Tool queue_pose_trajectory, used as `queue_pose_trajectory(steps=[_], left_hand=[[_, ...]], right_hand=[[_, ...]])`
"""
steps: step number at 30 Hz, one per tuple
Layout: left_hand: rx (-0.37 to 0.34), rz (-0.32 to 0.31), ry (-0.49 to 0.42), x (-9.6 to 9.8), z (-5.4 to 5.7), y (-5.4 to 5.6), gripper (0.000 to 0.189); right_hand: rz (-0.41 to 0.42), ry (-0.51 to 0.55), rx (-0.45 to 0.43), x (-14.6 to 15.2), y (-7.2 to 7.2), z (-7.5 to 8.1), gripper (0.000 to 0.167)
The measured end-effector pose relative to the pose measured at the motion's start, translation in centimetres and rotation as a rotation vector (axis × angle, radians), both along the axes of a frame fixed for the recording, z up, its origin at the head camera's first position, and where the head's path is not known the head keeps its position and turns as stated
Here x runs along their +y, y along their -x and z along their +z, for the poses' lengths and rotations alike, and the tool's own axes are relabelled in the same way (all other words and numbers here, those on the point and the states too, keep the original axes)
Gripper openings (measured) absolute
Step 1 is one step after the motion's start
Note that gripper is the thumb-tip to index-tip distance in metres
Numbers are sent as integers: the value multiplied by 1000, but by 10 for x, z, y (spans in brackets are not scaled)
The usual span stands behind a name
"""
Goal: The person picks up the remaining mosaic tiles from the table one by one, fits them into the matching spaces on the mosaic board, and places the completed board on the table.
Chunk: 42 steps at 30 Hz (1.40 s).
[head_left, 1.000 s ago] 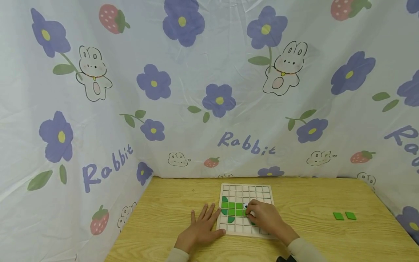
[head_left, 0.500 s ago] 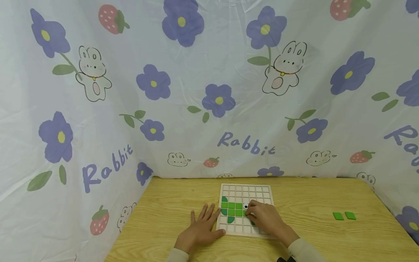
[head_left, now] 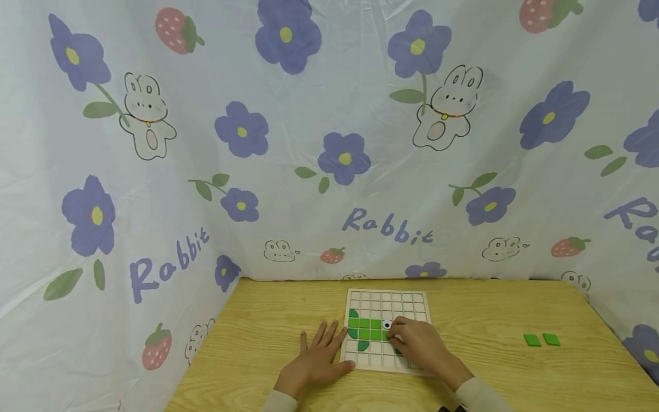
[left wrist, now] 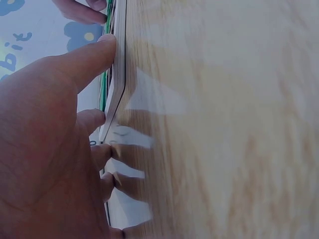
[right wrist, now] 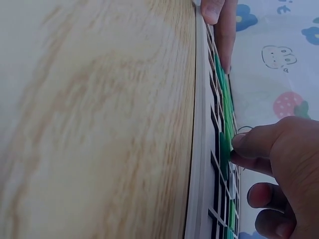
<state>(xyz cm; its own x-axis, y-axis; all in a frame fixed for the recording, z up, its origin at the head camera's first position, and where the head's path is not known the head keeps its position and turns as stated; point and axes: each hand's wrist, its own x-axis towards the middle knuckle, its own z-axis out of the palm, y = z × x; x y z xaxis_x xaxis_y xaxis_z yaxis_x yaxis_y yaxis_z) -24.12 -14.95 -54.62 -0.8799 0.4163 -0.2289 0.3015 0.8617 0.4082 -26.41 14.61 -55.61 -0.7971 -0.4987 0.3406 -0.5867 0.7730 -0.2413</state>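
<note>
A square white grid board (head_left: 360,357) lies on the table, with green square tiles (head_left: 364,323) and dark green quarter-circle tiles (head_left: 363,345) set in its cells. Beside them is a white eye tile (head_left: 387,324) with a black dot. My left hand (head_left: 320,360) lies spread at the board's left side, thumb at the near left corner and fingers on the table. With thumb and index finger my right hand (head_left: 418,341) pinches at a green square tile (head_left: 385,336) just below the eye tile. That hand covers the cells to the right. In the right wrist view, the thumb and index fingertips (right wrist: 240,143) meet low over the tiles.
Two loose green square tiles (head_left: 532,340) lie on the wooden table (head_left: 479,320) to the right, away from the board. Behind the table hangs a white curtain (head_left: 293,229) printed with rabbits, flowers and strawberries.
My right hand has shifted very slightly, and the eye tile shows more fully beside its fingers than one second ago. The left hand, the board and the loose tiles have stayed in place.
</note>
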Motion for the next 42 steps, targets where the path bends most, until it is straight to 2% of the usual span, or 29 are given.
queue_pose_trajectory(steps=[8,13,21,29,42], left_hand=[[-11,-1,-10,0,3,-1,86],[-13,-4,-5,-1,4,-2,86],[-8,-11,2,0,4,-1,85],[-8,-13,9,-1,4,-1,85],[-17,-13,-5,1,8,-3,84]], right_hand=[[-10,28,10,3,-3,2,6],[-6,88,12,10,-4,2,8],[-74,126,-11,30,-9,7,9],[-225,150,-127,64,-16,25,8],[-319,111,-81,143,-23,28,7]])
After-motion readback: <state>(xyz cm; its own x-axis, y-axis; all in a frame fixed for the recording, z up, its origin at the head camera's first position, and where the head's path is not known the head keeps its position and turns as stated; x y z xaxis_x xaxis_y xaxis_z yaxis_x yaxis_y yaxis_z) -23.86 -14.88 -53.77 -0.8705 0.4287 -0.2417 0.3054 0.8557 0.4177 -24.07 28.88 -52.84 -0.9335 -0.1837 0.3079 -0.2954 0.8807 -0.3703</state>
